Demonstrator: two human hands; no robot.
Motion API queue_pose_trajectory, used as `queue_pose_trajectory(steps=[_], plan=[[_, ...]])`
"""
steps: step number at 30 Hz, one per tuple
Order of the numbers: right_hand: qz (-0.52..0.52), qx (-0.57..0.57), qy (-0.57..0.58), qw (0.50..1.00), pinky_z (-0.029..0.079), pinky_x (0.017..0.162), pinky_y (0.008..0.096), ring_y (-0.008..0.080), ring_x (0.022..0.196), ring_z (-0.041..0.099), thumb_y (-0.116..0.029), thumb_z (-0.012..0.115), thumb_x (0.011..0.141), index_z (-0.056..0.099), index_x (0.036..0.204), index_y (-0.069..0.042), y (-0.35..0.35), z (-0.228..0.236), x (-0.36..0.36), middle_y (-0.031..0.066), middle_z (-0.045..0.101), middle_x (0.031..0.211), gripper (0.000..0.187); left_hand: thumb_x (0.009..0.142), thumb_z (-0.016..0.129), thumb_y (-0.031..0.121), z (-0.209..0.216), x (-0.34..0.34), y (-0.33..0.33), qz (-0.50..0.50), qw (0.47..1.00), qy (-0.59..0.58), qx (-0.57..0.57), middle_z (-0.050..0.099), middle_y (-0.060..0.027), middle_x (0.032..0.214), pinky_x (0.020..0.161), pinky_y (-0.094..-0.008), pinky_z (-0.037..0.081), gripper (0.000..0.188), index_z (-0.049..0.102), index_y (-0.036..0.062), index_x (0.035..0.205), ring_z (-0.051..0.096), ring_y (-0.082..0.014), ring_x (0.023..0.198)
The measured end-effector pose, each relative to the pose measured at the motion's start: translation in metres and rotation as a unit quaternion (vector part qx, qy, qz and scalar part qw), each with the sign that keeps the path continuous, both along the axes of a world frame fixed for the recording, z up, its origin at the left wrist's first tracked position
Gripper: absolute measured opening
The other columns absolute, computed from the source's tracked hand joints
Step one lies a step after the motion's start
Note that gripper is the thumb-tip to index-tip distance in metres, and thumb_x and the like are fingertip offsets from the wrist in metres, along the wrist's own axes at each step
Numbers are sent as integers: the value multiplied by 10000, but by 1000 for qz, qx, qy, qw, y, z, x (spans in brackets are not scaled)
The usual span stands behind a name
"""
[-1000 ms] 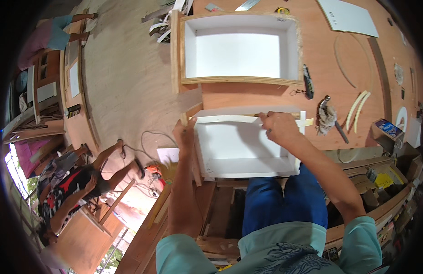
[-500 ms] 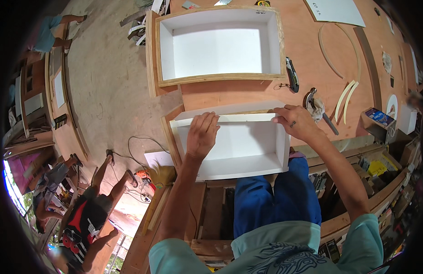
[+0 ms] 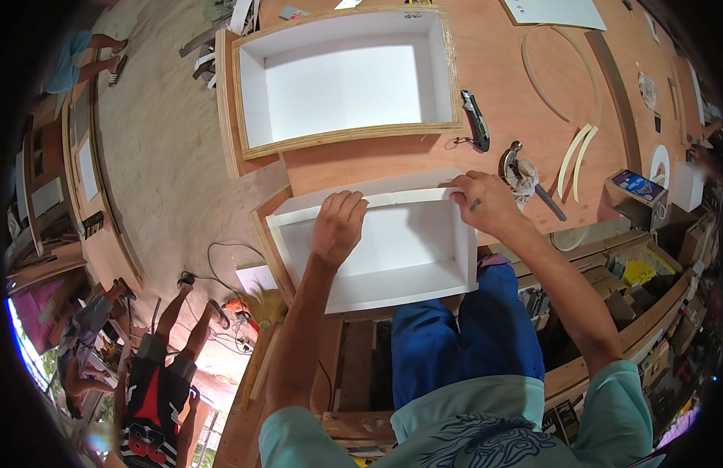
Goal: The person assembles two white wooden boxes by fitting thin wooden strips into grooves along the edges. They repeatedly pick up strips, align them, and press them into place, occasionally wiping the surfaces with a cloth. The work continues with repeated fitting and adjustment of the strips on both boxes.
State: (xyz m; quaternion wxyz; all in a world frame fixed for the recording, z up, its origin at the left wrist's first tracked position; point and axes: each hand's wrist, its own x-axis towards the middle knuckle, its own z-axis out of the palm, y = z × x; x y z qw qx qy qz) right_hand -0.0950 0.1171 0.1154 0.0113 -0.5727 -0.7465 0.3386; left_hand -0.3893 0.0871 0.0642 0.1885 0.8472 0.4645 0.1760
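A shallow white box (image 3: 400,242), open at the top, rests at the table's near edge against my legs. Along its far rim runs a thin white edging strip (image 3: 408,198), and a bit of bare plywood edge shows behind it near the right end. My left hand (image 3: 338,228) lies over the strip near the left corner, fingers together and bent over the rim, thumb hidden. At the right end, my right hand (image 3: 488,203) pinches the strip between thumb and fingers.
Beyond sits a larger white box (image 3: 346,82) with bare plywood edges. To its right lie a utility knife (image 3: 476,121), a hammer (image 3: 547,201), curved pale strips (image 3: 577,160) and a small carton (image 3: 636,191). A cord and other people are on the left.
The whole view has shifted, so the boxes sit further left in it. Both hands keep their places on the far rim. Less bare plywood shows behind the strip.
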Motion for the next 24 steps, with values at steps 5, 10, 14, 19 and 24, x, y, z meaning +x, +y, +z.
queue_pose_trajectory(steps=[5, 10, 14, 19, 24], plan=[[-38, -13, -3, 999, 512, 750, 430, 356, 818, 631, -100, 648, 790, 707, 925, -23, 0, 7, 7, 169, 649, 835, 166, 774, 644, 41, -4, 3, 0, -11, 1000, 2, 3, 637, -116, 1025, 848, -383, 498, 109, 636, -6, 872, 598, -281, 968], [-86, -36, 31, 995, 508, 778, 423, 361, 843, 630, -106, 642, 798, 714, 914, -29, -2, 1, 24, 174, 637, 843, 157, 782, 642, 42, -3, 19, 6, -41, 999, 4, 2, 634, -121, 1003, 832, -387, 503, 92, 626, -11, 856, 601, -282, 947], [-167, -24, 62, 984, 504, 782, 422, 373, 859, 633, -76, 663, 781, 705, 940, -6, -11, -6, 29, 205, 649, 871, 179, 783, 648, 52, 0, 51, 10, -52, 999, -13, 11, 639, -126, 991, 831, -380, 503, 120, 637, -12, 884, 603, -275, 935], [-272, -67, 70, 957, 510, 740, 431, 383, 814, 650, -66, 680, 764, 667, 905, 32, -12, -7, 22, 239, 664, 846, 171, 791, 653, 61, -2, 78, 10, -46, 998, -26, 38, 648, -119, 1004, 835, -372, 505, 155, 651, -14, 927, 605, -262, 935], [-264, -12, 71, 962, 513, 661, 417, 387, 731, 655, -50, 691, 751, 617, 887, 50, -13, -9, 19, 246, 655, 765, 184, 822, 644, 67, -6, 79, 6, -41, 999, 3, 26, 651, -113, 1023, 838, -370, 503, 125, 655, -14, 917, 605, -256, 941]])
